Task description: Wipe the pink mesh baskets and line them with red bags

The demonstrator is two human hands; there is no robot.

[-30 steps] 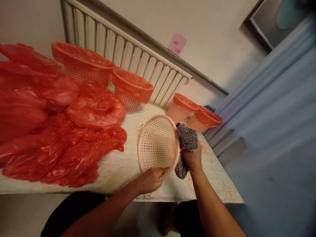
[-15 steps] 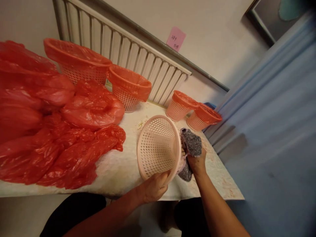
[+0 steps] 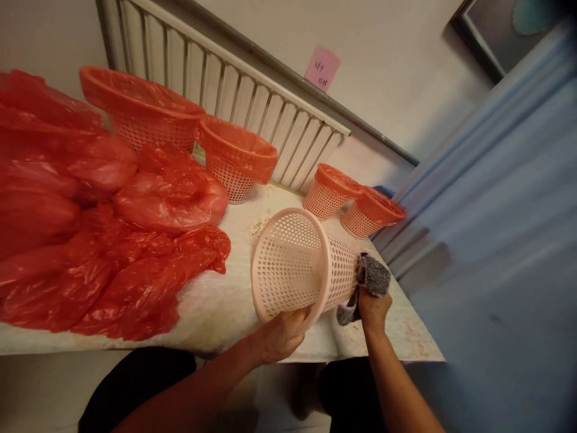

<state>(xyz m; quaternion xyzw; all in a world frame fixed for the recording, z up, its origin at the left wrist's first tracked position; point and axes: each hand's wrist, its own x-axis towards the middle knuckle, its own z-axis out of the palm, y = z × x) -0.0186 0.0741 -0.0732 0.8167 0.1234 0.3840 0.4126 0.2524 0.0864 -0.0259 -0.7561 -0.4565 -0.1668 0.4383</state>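
And here's the room: a white ribbed radiator [image 3: 246, 105] runs behind the table [image 3: 216, 304], a blue curtain [image 3: 487, 204] hangs by the right edge, and a pink paper note [image 3: 323, 67] sits above the radiator. On progress, I count four perforated baskets wearing red plastic liners: a large one [image 3: 153, 129] and a smaller one [image 3: 229, 179] towards the far left, then another two, one [image 3: 321, 201] beside the other [image 3: 358, 222], near the far right corner. I'd call those lined; the pale pink, round perforated plastic basket [image 3: 293, 270] is bare. It's tilted over the table's middle, mouth leftwards, left hand [image 3: 282, 337] clasping its near rim. The right hand [image 3: 374, 310] is closed around a speckled grey cloth [image 3: 377, 276] at the basket's narrow end; how much surface it has covered, I can't tell. Crumpled red plastic bags [image 3: 130, 264] fill the left side, over a pale, faintly patterned cover.
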